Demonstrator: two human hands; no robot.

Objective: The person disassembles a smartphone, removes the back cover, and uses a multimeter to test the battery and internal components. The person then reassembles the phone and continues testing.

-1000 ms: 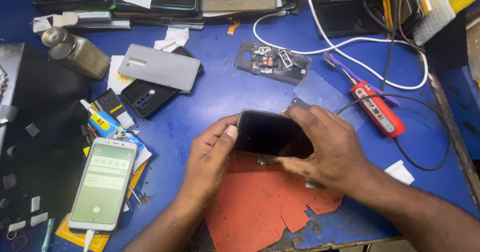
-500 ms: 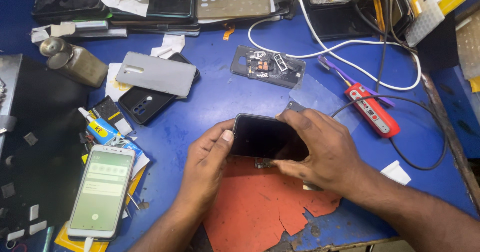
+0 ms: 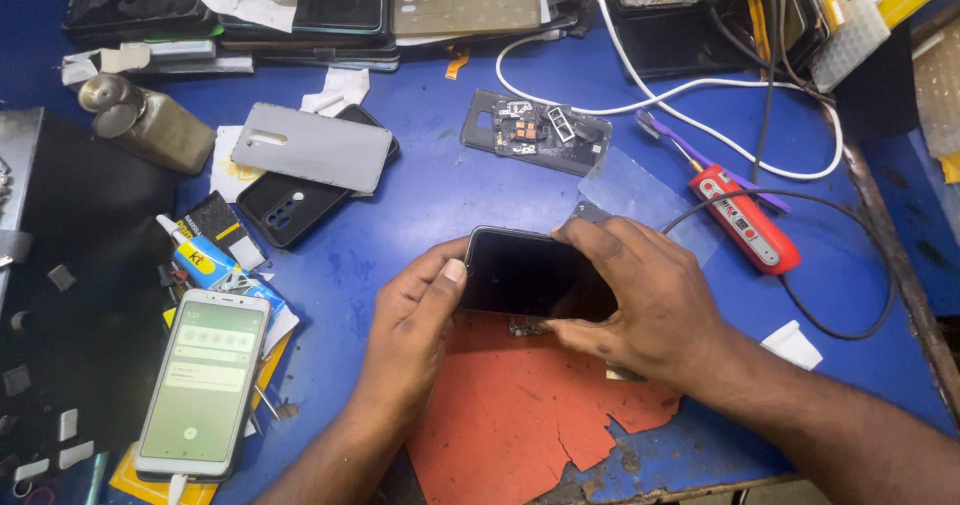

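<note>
A dark phone (image 3: 535,275) with a black, unlit screen is held between both hands just above the blue table (image 3: 430,195), over the upper edge of a torn red mat (image 3: 510,415). The left hand (image 3: 415,330) is set against the phone's left end, its thumb pressed on the short edge and the fingers (image 3: 425,275) curled narrowly round the side. The right hand (image 3: 640,300) is laid over the phone's right end, with the fingers closed along the top edge and the thumb tucked beneath the lower edge, so that the phone is gripped from both ends. A small piece of circuitry is seen just under the phone's lower edge; whether it is attached cannot be told.

To the left, a white phone (image 3: 203,385) with a lit greenish screen is lying flat, well apart from the hands. A grey back cover (image 3: 312,148) is resting partly on a black phone case (image 3: 290,205) further up the table. A dark inner frame with circuit parts (image 3: 535,130) is lying above the hands, and a sheet of clear film (image 3: 640,197) is lying just beside the right hand's fingertips. A red tool (image 3: 748,220) is placed to the right, crossed by a black cable, and a white cable (image 3: 680,90) is looped behind it.
</note>
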